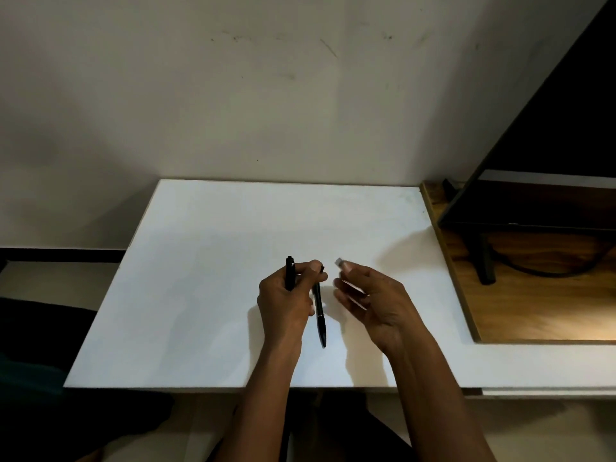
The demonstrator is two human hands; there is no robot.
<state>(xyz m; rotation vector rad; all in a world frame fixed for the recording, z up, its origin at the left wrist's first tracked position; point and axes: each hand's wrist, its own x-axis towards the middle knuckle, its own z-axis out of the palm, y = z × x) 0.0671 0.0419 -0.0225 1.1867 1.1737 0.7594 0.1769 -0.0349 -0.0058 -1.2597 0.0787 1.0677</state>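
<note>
Black pen barrel (320,323) tip-down, short black piece (290,269) upright beside it, small pale part (339,261) further right

Free room over the white surface (206,295): wide to the left of the left grip (286,301), ahead of both grips up to the wall (266,111), and along the near edge. Between the left grip and the right grip (370,295) only a narrow gap, partly taken by the left grip's black pen (320,315). Rightward passage ends at a wooden board (533,311) bearing a dark screen (566,128), its stand foot (485,261) and a cable (540,271).
</note>
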